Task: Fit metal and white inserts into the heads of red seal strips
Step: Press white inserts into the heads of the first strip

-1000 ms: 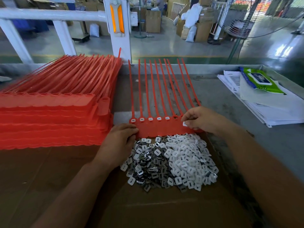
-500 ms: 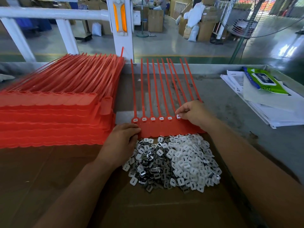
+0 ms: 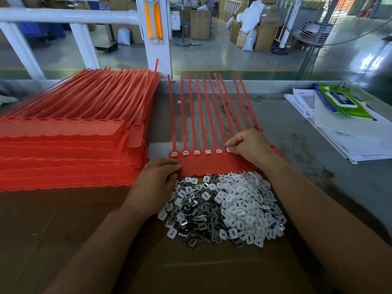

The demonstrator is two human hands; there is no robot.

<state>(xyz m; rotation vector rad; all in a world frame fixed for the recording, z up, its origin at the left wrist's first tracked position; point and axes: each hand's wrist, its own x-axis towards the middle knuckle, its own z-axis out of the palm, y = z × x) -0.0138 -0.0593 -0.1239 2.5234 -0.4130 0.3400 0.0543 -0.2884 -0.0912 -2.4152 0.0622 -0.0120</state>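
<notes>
Mid-frame, the red seal strips have their right-side heads hidden under the right hand, whose fingertips pinch a barely visible white insert at the sixth head, while the left hand grips their lower-left corner with curled fingers.

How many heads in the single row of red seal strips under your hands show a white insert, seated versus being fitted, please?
Heads with a white insert seated, clear of the hands: 5
Head whose insert the right hand pinches in place: 1
Total: 6 (heads further right are hidden beneath that hand)
</notes>
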